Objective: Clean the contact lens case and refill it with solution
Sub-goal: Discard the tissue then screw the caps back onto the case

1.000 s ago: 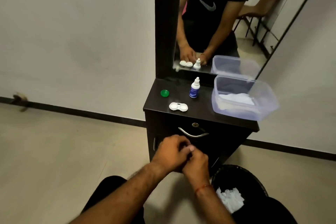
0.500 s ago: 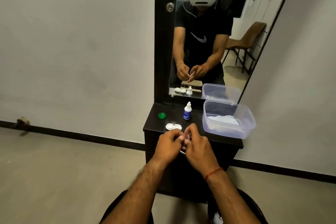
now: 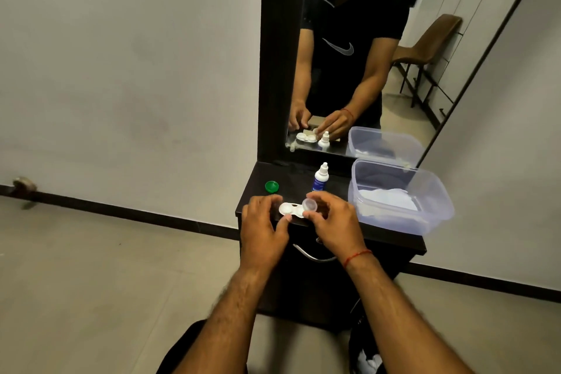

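Observation:
A white two-well contact lens case [image 3: 288, 209] lies near the front edge of the dark cabinet top [image 3: 382, 237]. My left hand [image 3: 262, 228] holds the case's left end between thumb and fingers. My right hand [image 3: 334, 223] pinches a clear round cap [image 3: 309, 205] over the case's right well. A green cap [image 3: 271, 186] lies apart at the top's left side. A small solution bottle [image 3: 321, 177], white with a blue label, stands upright just behind the case.
A clear plastic tub [image 3: 431, 191] with white tissue inside fills the right of the cabinet top. A tall mirror [image 3: 379, 85] rises behind. A metal drawer handle [image 3: 309, 255] sits under my hands. A dark bin with white tissue [image 3: 368, 360] stands on the floor at lower right.
My hands rose from in front of the drawer up to the cabinet top. My left hand took hold of the case, and my right hand now brings the clear cap over its right well.

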